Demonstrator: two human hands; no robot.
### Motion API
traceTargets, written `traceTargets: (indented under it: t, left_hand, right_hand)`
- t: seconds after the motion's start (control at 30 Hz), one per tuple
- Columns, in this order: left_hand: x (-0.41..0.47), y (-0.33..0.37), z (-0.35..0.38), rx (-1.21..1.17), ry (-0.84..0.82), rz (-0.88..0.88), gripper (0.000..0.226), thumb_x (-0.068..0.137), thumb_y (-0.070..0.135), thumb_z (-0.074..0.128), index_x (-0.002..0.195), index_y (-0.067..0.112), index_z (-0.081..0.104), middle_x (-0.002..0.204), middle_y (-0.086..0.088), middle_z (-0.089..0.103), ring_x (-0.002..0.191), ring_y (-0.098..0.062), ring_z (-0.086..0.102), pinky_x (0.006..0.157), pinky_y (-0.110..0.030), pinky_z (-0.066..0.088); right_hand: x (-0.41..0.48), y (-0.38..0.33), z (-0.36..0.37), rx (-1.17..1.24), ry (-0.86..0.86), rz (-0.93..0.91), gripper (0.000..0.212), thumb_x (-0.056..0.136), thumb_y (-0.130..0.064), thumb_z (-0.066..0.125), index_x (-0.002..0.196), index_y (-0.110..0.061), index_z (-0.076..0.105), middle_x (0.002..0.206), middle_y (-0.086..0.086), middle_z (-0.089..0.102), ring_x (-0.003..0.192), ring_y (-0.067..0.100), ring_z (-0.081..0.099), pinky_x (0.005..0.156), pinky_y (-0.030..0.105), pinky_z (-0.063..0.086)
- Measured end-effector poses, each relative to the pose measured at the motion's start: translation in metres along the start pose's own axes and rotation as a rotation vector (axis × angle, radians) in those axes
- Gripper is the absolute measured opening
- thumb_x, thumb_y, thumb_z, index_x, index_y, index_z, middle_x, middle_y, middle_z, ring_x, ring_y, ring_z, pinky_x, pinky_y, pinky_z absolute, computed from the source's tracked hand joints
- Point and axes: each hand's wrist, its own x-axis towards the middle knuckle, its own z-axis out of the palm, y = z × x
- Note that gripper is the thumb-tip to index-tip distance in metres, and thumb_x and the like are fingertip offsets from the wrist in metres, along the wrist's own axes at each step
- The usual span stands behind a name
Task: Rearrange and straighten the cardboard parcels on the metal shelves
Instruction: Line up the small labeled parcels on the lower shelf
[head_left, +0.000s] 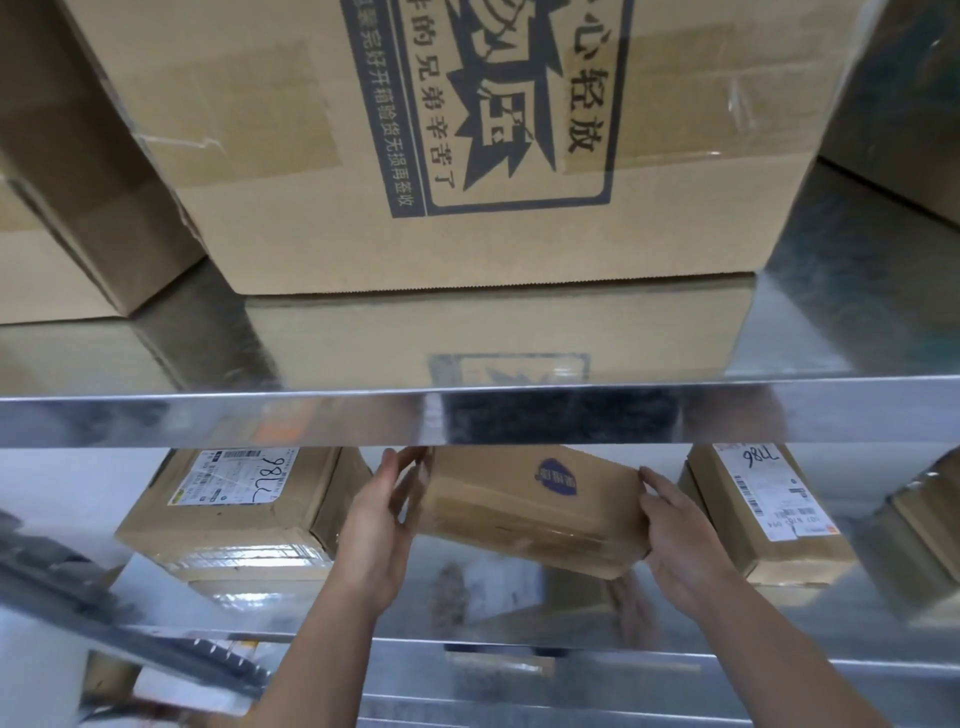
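1. Cardboard parcel (530, 512), stamped with a blue mark, is held between two hands over the lower shelf (519, 675), tilted, its far edge hidden under the upper shelf (467, 415).
2. Left hand (374, 525): fingers (413, 462) fairly straight, pressed flat against the parcel's left end, thumb pointing up.
3. Right hand (680, 535): cups the right end, thumb along the upper edge, the other fingers curling round the near corner.
4. Whether the parcel touches the lower shelf cannot be told.
5. Just left of it sits a labelled parcel (244, 509) with handwritten figures on its label; to the right, apart from it, sits another labelled parcel (763, 514).
6. On the upper shelf stands a big printed box (441, 156), with a plain box (78, 208) at its left.
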Motion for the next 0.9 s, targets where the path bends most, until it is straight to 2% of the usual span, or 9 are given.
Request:
traceTargets:
  t: [0.1, 0.17, 0.3, 0.37, 0.43, 0.57, 0.7, 0.73, 0.9]
  left_hand:
    - [-0.004, 0.008, 0.004, -0.077, -0.011, 0.018, 0.043, 0.106, 0.04, 0.041, 0.106, 0.013, 0.075, 0.109, -0.006, 0.075, 0.097, -0.019, 0.073, 0.082, -0.03, 0.059]
    - [-0.008, 0.009, 0.006, -0.117, -0.032, 0.01, 0.042, 0.107, 0.037, 0.039, 0.115, 0.009, 0.069, 0.109, -0.008, 0.075, 0.09, -0.018, 0.075, 0.07, -0.026, 0.06]
    - [-0.018, 0.002, 0.01, -0.087, -0.088, -0.07, 0.044, 0.107, 0.033, 0.039, 0.117, 0.004, 0.07, 0.103, -0.013, 0.074, 0.091, -0.025, 0.071, 0.081, -0.037, 0.055]
    - [-0.024, -0.001, 0.012, -0.09, -0.115, -0.112, 0.043, 0.106, 0.034, 0.041, 0.121, 0.004, 0.069, 0.109, -0.018, 0.071, 0.098, -0.032, 0.066, 0.083, -0.043, 0.053]
    - [-0.029, -0.006, 0.016, -0.076, -0.156, -0.114, 0.038, 0.107, 0.03, 0.042, 0.116, 0.007, 0.071, 0.111, -0.019, 0.071, 0.1, -0.034, 0.065, 0.079, -0.044, 0.057]
    - [-0.033, -0.014, 0.025, 0.107, -0.245, -0.058, 0.03, 0.106, 0.015, 0.041, 0.12, 0.005, 0.067, 0.117, -0.021, 0.07, 0.109, -0.035, 0.067, 0.082, -0.037, 0.057]
    - [-0.038, -0.015, 0.031, 0.225, -0.274, -0.064, 0.032, 0.108, 0.021, 0.042, 0.126, 0.011, 0.066, 0.117, -0.011, 0.073, 0.113, -0.029, 0.068, 0.084, -0.036, 0.058]
    - [-0.039, -0.015, 0.033, 0.25, -0.289, -0.071, 0.033, 0.108, 0.025, 0.042, 0.129, 0.014, 0.066, 0.117, -0.008, 0.073, 0.111, -0.024, 0.069, 0.084, -0.036, 0.059]
    - [-0.039, -0.016, 0.035, 0.309, -0.302, -0.076, 0.035, 0.107, 0.042, 0.044, 0.137, 0.033, 0.06, 0.123, 0.004, 0.071, 0.118, -0.018, 0.066, 0.095, -0.046, 0.058]
  right_hand:
    - [-0.004, 0.002, 0.0, -0.068, -0.057, 0.013, 0.046, 0.112, -0.014, 0.029, 0.145, -0.044, 0.043, 0.135, 0.007, 0.052, 0.102, 0.022, 0.059, 0.067, 0.034, 0.052]
    - [-0.011, 0.002, 0.005, -0.142, -0.08, -0.002, 0.049, 0.111, -0.011, 0.026, 0.144, -0.043, 0.043, 0.135, 0.006, 0.051, 0.097, 0.018, 0.057, 0.059, 0.027, 0.048]
    - [-0.012, 0.015, 0.019, -0.221, -0.11, -0.014, 0.046, 0.109, -0.007, 0.026, 0.126, -0.044, 0.05, 0.128, 0.005, 0.06, 0.1, 0.016, 0.059, 0.068, 0.03, 0.053]
    - [-0.016, 0.018, 0.027, -0.162, -0.125, 0.04, 0.031, 0.111, -0.023, 0.032, 0.127, -0.039, 0.054, 0.128, 0.006, 0.062, 0.103, 0.017, 0.06, 0.07, 0.029, 0.05]
    - [-0.013, 0.023, 0.033, -0.133, -0.187, 0.07, 0.029, 0.109, -0.045, 0.039, 0.124, -0.035, 0.061, 0.129, 0.009, 0.066, 0.108, 0.02, 0.064, 0.083, 0.036, 0.053]
    - [-0.016, 0.026, 0.043, -0.128, -0.22, 0.124, 0.052, 0.102, -0.068, 0.027, 0.114, -0.04, 0.069, 0.109, 0.001, 0.076, 0.105, 0.024, 0.071, 0.101, 0.049, 0.054]
    - [-0.005, 0.048, 0.05, -0.063, -0.246, 0.162, 0.096, 0.054, -0.106, 0.028, 0.119, -0.047, 0.068, 0.123, 0.0, 0.072, 0.119, 0.028, 0.064, 0.109, 0.055, 0.046]
    - [-0.001, 0.053, 0.05, -0.033, -0.245, 0.188, 0.1, 0.051, -0.108, 0.03, 0.12, -0.048, 0.069, 0.126, 0.001, 0.071, 0.123, 0.029, 0.062, 0.111, 0.056, 0.045]
    - [-0.017, 0.044, 0.054, 0.012, -0.175, 0.288, 0.067, 0.095, -0.078, 0.025, 0.114, -0.038, 0.075, 0.127, 0.007, 0.071, 0.126, 0.033, 0.06, 0.112, 0.058, 0.043]
